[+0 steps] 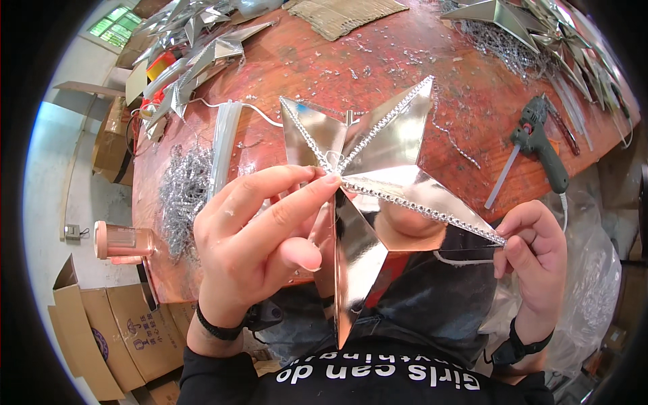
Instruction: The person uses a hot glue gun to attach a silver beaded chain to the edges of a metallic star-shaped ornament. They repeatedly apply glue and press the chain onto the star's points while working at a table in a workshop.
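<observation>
A shiny silver-gold folded star point(388, 152) is held up above the table's near edge. Sparkly silver bead trim point(405, 205) runs along the ridges of three of its points. The lower points show bare mirror-like surface. My left hand point(253, 233) presses its fingertips onto the star's centre, where the trim strips meet; its thumb stands apart from the star. At the tip of the right-hand point, my right hand point(533, 250) pinches the star and the end of the trim between thumb and fingers.
A glue gun point(543, 145) with a glue stick lies at right on the red-brown table point(263, 64). Silver trim point(183, 196) is heaped at left beside clear glue sticks point(225, 145). More stars point(509, 23) lie far right and far left. A lidded cup point(125, 241) stands left.
</observation>
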Motion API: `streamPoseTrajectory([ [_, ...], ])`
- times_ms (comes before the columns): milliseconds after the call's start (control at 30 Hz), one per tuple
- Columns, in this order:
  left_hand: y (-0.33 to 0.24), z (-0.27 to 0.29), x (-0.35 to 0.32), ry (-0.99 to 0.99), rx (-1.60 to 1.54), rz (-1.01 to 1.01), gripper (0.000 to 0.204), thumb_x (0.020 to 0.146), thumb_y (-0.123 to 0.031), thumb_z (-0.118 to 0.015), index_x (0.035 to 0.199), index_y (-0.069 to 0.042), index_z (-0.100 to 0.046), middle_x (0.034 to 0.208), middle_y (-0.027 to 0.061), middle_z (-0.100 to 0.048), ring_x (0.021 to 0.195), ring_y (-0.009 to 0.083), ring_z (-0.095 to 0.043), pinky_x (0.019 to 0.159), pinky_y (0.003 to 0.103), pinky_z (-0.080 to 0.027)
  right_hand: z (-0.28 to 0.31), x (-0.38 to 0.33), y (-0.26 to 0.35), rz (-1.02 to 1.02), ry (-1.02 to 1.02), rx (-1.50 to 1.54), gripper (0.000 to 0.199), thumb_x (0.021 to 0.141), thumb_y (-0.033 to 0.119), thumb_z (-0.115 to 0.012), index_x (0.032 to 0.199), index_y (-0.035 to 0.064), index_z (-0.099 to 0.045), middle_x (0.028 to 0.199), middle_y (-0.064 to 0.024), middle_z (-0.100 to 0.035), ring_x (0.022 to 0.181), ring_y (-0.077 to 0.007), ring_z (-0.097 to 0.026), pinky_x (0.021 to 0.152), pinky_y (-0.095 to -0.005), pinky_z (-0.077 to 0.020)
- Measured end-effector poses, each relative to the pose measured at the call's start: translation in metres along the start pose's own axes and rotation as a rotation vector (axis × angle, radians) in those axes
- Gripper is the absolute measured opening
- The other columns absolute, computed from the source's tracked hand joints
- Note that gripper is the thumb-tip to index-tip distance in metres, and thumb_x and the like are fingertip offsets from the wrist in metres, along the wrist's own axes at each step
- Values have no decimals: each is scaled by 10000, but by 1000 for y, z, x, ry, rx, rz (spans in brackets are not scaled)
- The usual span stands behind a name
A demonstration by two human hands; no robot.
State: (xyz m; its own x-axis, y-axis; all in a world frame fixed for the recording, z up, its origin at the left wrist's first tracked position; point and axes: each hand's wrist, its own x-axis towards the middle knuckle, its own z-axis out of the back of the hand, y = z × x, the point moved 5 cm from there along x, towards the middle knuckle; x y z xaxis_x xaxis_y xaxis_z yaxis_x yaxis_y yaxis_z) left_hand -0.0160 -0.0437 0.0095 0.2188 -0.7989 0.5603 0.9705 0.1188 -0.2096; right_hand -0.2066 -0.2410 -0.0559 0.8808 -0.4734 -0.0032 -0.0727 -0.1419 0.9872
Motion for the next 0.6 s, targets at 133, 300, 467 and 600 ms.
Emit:
streamPoseTrajectory([
  [133, -2, -1, 0, -11, 48, -20, 494, 869, -520, -508, 1014, -96, -715, 927, 67, -647, 749, 217, -648, 625, 318, -521, 1, -1, 0, -4, -14, -2, 159, 909, 98, -609, 984, -18, -531, 815, -43, -576, 606, -78, -553, 552, -179, -405],
  [300, -6, 2, 1, -18, 57, -20, 435, 894, -445, -533, 1028, -70, -708, 923, 80, -666, 748, 224, -663, 617, 313, -526, -1, 0, 2, -20, -35, -17, 145, 909, 96, -608, 970, -17, -540, 762, -26, -567, 613, -68, -548, 555, -180, -403],
  [467, 0, 6, -3, -57, -20, 14, 367, 930, -328, -543, 1074, -19, -680, 915, 123, -684, 746, 254, -681, 624, 309, -533, 2, 1, -6, -24, 5, -40, 158, 901, 122, -629, 941, -13, -557, 747, -21, -569, 642, -66, -552, 583, -190, -414],
  [600, 25, 10, -15, -61, -122, 348, 358, 957, -260, -527, 1189, 2, -606, 1041, 127, -659, 838, 211, -671, 714, 294, -521, 10, -6, -15, -84, 46, -295, 234, 838, 137, -688, 985, -8, -579, 771, -46, -598, 723, -102, -592, 647, -234, -457],
])
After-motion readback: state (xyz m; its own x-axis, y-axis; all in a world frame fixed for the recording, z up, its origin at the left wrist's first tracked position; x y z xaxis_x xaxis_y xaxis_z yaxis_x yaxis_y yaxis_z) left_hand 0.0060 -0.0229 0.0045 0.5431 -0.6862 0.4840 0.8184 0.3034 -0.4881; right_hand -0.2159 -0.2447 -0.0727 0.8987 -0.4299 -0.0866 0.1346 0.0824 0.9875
